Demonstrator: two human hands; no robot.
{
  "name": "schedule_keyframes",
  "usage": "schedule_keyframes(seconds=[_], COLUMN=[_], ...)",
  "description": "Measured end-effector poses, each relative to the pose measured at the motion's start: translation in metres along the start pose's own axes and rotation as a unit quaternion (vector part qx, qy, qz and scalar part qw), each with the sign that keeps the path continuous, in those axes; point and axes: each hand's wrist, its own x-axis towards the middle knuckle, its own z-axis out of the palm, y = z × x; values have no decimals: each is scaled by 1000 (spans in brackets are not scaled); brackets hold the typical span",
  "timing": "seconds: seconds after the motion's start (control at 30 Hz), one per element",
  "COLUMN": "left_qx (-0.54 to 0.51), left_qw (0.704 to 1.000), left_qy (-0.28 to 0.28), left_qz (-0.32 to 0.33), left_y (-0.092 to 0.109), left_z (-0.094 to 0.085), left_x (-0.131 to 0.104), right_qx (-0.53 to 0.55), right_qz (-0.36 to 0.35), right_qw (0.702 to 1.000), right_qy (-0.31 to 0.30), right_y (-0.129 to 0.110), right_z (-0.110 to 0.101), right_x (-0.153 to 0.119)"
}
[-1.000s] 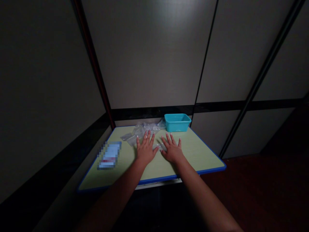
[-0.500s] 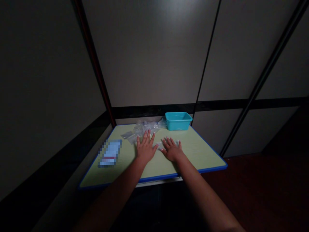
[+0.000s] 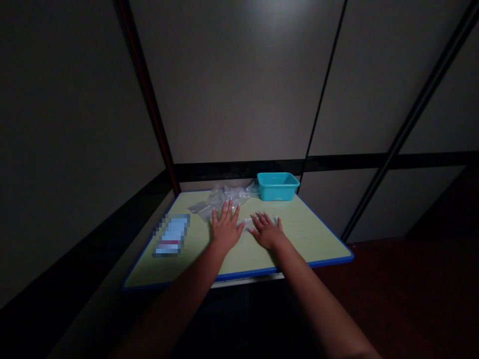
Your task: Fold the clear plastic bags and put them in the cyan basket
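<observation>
My left hand (image 3: 225,230) lies flat on the pale green table (image 3: 299,244), fingers spread. Beside it my right hand (image 3: 267,232) also rests flat with its fingers apart. Under and between both hands is a small piece of clear plastic (image 3: 247,224), mostly hidden by the palms and fingers; it looks like a thin bag, but its shape cannot be made out. Just beyond my left fingertips lies a crumpled heap of clear plastic bags (image 3: 224,197), reaching back toward a turquoise basket.
The turquoise basket (image 3: 277,192) stands at the back right of the table, near the wall panels. A blurred-out phone-like rectangle (image 3: 172,235) lies at the left. Blue edging (image 3: 329,261) runs round the table. A wall (image 3: 239,99) rises directly behind.
Both hands stay flat in nearly the same place on the plastic. The view has shifted very slightly; the basket and the bags have not visibly moved on the table.
</observation>
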Motion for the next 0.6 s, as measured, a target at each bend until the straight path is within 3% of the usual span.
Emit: schedule_keyframes(seconds=[0.37, 0.6], left_qx=[-12, -14], left_qw=[1000, 1000], left_qy=[-24, 19], left_qz=[8, 12], left_y=[0, 3], left_z=[4, -6], left_x=[0, 3], right_qx=[4, -4], right_qz=[-1, -10], right_qw=[1000, 998], right_qy=[11, 69], right_y=[0, 1], right_z=[-3, -5], right_x=[-4, -3])
